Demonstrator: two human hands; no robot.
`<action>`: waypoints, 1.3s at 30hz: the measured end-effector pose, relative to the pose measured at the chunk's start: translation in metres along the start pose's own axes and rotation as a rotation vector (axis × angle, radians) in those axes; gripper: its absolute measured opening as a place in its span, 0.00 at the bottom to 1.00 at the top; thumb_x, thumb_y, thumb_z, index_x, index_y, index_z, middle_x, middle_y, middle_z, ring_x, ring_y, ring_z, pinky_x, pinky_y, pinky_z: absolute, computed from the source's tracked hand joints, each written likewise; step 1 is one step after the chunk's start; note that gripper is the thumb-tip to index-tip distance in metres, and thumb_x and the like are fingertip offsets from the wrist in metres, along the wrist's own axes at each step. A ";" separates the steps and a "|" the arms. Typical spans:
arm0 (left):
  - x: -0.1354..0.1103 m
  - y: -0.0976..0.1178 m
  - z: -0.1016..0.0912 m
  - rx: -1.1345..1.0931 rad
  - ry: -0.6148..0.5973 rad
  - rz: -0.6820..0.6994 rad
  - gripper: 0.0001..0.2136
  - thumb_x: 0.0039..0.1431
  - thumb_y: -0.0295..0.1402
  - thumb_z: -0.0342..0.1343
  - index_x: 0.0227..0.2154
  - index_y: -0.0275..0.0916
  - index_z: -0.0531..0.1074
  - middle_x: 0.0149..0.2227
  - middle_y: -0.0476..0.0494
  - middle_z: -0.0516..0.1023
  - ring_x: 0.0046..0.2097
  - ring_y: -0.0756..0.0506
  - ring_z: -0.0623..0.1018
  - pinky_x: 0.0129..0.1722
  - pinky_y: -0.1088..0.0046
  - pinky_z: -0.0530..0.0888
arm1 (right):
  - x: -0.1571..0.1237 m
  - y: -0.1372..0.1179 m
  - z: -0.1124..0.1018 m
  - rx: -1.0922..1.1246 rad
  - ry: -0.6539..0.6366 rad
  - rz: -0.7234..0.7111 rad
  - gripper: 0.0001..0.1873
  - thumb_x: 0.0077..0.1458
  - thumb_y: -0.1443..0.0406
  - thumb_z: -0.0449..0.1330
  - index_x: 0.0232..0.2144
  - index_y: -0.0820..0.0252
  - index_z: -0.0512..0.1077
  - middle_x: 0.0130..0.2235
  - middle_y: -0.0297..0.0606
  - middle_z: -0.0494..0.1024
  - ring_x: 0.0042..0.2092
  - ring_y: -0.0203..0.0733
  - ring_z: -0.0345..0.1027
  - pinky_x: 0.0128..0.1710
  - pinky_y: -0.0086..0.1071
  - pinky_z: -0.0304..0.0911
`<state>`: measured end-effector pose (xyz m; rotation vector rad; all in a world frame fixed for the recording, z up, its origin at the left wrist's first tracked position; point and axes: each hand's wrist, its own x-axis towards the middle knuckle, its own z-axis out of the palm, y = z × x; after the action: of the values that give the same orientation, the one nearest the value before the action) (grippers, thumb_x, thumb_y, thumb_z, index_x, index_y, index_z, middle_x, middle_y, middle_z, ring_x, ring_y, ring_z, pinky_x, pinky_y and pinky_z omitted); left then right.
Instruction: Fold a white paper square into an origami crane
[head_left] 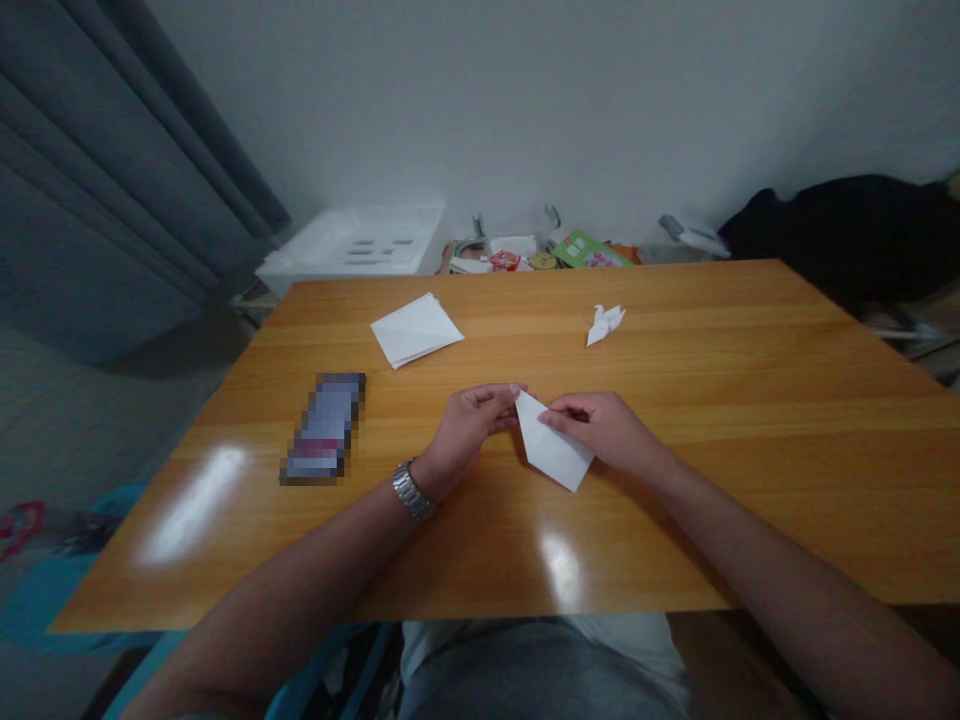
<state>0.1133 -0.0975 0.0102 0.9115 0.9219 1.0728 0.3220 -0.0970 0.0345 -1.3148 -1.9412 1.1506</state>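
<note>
A folded sheet of white paper (556, 450), kite-like in outline, is held between my two hands over the middle of the wooden table. My left hand (474, 420), with a metal watch at the wrist, pinches the paper's upper left tip between thumb and fingers. On the right edge, my right hand (600, 425) grips the same paper, its thumb on the upper surface. Beyond my right hand stands a small white origami crane (604, 323). Several white paper sheets (417, 331) lie stacked past my left hand.
A phone with a blurred screen (326, 428) lies on the left of the wooden table (697, 530). Behind the far edge are a white tray-like box (360, 240), a green booklet (589, 250) and other small items. Dark cloth (840, 235) lies at the right; a grey curtain (112, 150) hangs left.
</note>
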 end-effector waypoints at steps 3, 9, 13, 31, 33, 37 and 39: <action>-0.001 0.001 0.002 0.009 0.006 0.017 0.18 0.56 0.44 0.65 0.41 0.33 0.81 0.43 0.36 0.82 0.42 0.45 0.80 0.45 0.70 0.77 | 0.000 0.000 -0.001 -0.028 0.001 -0.010 0.16 0.59 0.56 0.59 0.33 0.60 0.80 0.32 0.38 0.82 0.31 0.41 0.72 0.30 0.32 0.61; -0.004 0.003 0.006 0.092 0.027 0.087 0.18 0.58 0.46 0.63 0.39 0.32 0.79 0.42 0.35 0.83 0.41 0.44 0.82 0.43 0.70 0.78 | -0.001 -0.002 -0.001 -0.062 0.003 -0.033 0.15 0.60 0.56 0.59 0.33 0.60 0.80 0.32 0.36 0.82 0.31 0.40 0.71 0.30 0.31 0.60; -0.005 0.007 0.007 0.111 0.074 0.118 0.20 0.58 0.49 0.61 0.41 0.35 0.74 0.35 0.38 0.84 0.36 0.43 0.83 0.37 0.68 0.79 | -0.004 -0.006 0.000 -0.078 -0.010 -0.054 0.14 0.60 0.56 0.60 0.32 0.59 0.80 0.32 0.35 0.82 0.32 0.39 0.71 0.31 0.30 0.60; -0.003 0.004 0.006 0.242 0.030 0.151 0.16 0.56 0.45 0.64 0.33 0.35 0.76 0.32 0.45 0.79 0.34 0.49 0.78 0.36 0.72 0.77 | 0.000 0.004 0.000 0.017 -0.019 -0.029 0.18 0.59 0.53 0.59 0.32 0.61 0.79 0.30 0.38 0.79 0.30 0.39 0.68 0.28 0.31 0.59; -0.003 0.004 0.006 0.246 0.033 0.163 0.15 0.57 0.45 0.63 0.31 0.35 0.74 0.31 0.46 0.78 0.32 0.49 0.77 0.36 0.73 0.76 | 0.000 0.003 0.000 0.029 -0.020 -0.024 0.18 0.59 0.53 0.59 0.32 0.61 0.79 0.29 0.37 0.79 0.29 0.39 0.68 0.28 0.31 0.59; -0.004 0.008 0.007 0.327 0.048 0.220 0.14 0.59 0.44 0.62 0.30 0.36 0.74 0.28 0.46 0.78 0.31 0.49 0.77 0.33 0.74 0.75 | -0.001 0.001 0.000 0.050 -0.012 -0.005 0.18 0.59 0.53 0.59 0.32 0.61 0.79 0.29 0.37 0.79 0.29 0.39 0.68 0.26 0.30 0.58; -0.005 0.012 0.009 0.423 0.079 0.260 0.14 0.59 0.43 0.62 0.29 0.36 0.75 0.27 0.46 0.78 0.29 0.49 0.77 0.31 0.74 0.74 | -0.002 0.001 0.000 0.052 -0.004 0.003 0.18 0.58 0.52 0.60 0.32 0.62 0.79 0.29 0.38 0.79 0.29 0.39 0.68 0.26 0.30 0.58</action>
<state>0.1170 -0.1014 0.0254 1.3751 1.1434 1.1600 0.3226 -0.0985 0.0339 -1.2895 -1.9002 1.1984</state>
